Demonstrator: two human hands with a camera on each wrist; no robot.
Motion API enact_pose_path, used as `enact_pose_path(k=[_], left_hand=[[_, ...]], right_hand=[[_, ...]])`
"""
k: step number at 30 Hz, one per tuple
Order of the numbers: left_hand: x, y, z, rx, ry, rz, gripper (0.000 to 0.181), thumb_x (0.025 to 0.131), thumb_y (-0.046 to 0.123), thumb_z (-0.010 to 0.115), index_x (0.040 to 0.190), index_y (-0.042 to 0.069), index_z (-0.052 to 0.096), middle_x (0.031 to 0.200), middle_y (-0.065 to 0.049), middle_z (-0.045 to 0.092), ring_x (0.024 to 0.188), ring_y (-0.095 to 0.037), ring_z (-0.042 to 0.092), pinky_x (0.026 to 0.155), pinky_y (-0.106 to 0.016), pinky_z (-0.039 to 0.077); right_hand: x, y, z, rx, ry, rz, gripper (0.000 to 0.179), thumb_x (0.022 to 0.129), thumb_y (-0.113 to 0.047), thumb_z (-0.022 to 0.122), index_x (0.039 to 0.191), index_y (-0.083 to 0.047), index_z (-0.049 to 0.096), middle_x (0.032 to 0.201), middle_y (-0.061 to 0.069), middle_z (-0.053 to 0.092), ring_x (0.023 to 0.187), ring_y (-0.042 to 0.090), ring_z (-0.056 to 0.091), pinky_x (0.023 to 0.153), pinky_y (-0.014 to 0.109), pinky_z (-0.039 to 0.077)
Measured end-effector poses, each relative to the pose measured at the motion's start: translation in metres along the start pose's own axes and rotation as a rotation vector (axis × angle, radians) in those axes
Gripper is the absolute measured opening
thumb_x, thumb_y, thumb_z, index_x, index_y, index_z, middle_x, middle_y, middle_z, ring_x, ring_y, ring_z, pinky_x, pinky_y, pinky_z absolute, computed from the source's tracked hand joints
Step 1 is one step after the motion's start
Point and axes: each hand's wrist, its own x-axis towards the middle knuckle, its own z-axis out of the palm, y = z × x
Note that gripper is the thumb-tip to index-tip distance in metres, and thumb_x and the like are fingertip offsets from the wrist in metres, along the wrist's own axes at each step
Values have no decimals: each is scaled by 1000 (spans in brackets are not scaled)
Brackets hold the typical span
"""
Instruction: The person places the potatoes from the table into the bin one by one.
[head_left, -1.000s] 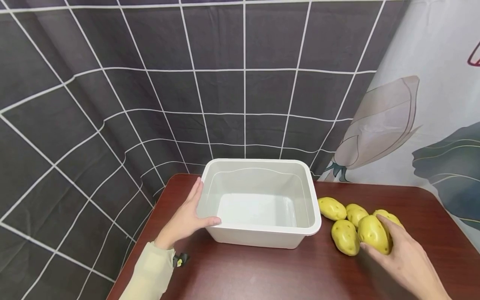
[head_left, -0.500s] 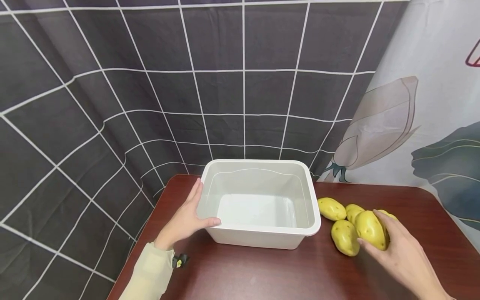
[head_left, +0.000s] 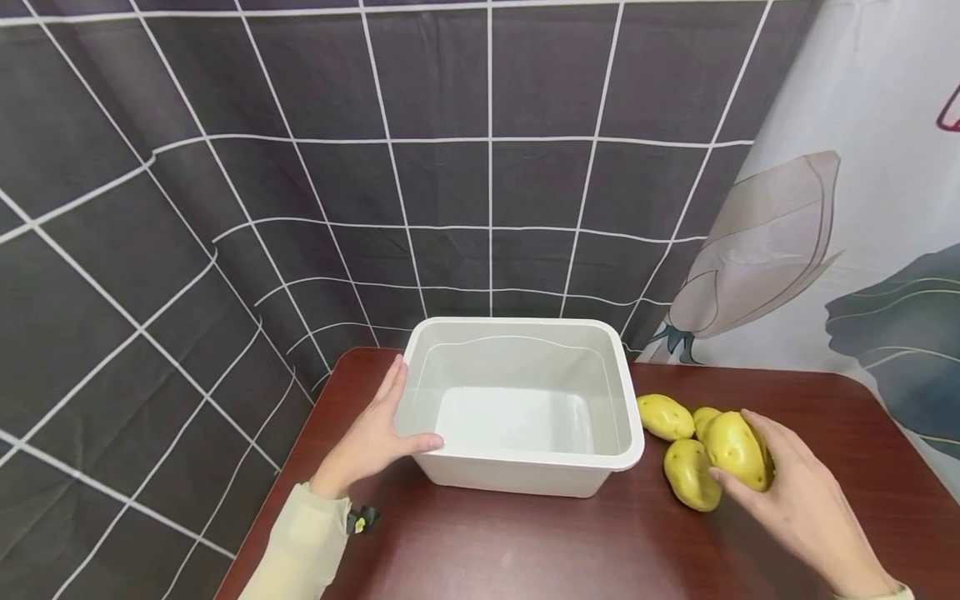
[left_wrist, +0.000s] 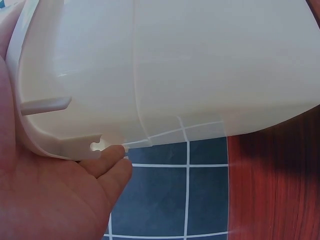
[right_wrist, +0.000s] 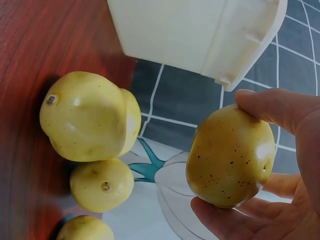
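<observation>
A white plastic basin (head_left: 517, 477) stands on the table, with its inside bare. My left hand (head_left: 369, 442) rests at its front left corner, thumb over the front rim and straight fingers along the left side; in the left wrist view those fingers (left_wrist: 116, 170) lie against the outside under the rim. Raised off the table to the right, a yellow potato (head_left: 735, 450) is held in my right hand (head_left: 802, 500), between thumb and fingers. More potatoes (head_left: 690, 477) lie between basin and right hand, partly hidden by the held one; the right wrist view shows several (right_wrist: 82, 117).
The reddish-brown wooden table (head_left: 487, 550) carries everything. Behind it and along the left hangs a dark curtain with white grid lines (head_left: 442, 183). At the right hangs a pale cloth with a flower print (head_left: 757, 242). A dark strap (head_left: 363, 519) shows at the left wrist.
My right hand has lifted the potato and brought it slightly left and up, away from its spot on the table. The left hand and the basin keep their place.
</observation>
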Motion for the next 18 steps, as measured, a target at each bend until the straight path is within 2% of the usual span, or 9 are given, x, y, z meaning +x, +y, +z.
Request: enact_pose_path(k=[5,8,12,18], left_hand=[[0,0,1,5,1,1,124,75,54,84,161,3,10,169,-3,1,151,-33,19,114,-56,30],[0,-1,1,7,4,7,123,76,53,84,161,2,10,169,-3,1,151,-33,18,114,-56,30],[0,-1,1,7,7,14,123,76,52,84,160,1,11,169,-5,1,152,-33,17,114,-57,29],[1,-1,1,0,5,6,123,76,51,84,161,2,10,169,-4,1,152,-33,17,114,-57,29]], right_hand=[[3,-3,-1,5,2,-4,83,77,-27,87,145,0,47,134,24,52,115,41,49,97,47,31],[6,-5,-1,1,-3,-1,84,76,-28,87,145,0,46,134,25,52,116,42,48,96,50,33],[8,-8,-2,1,-16,7,86,77,-29,87,146,1,45,135,27,50,116,44,47,87,61,35],[11,-10,-1,-4,-19,13,86,77,-30,87,145,2,46,135,28,50,117,45,46,87,61,35]])
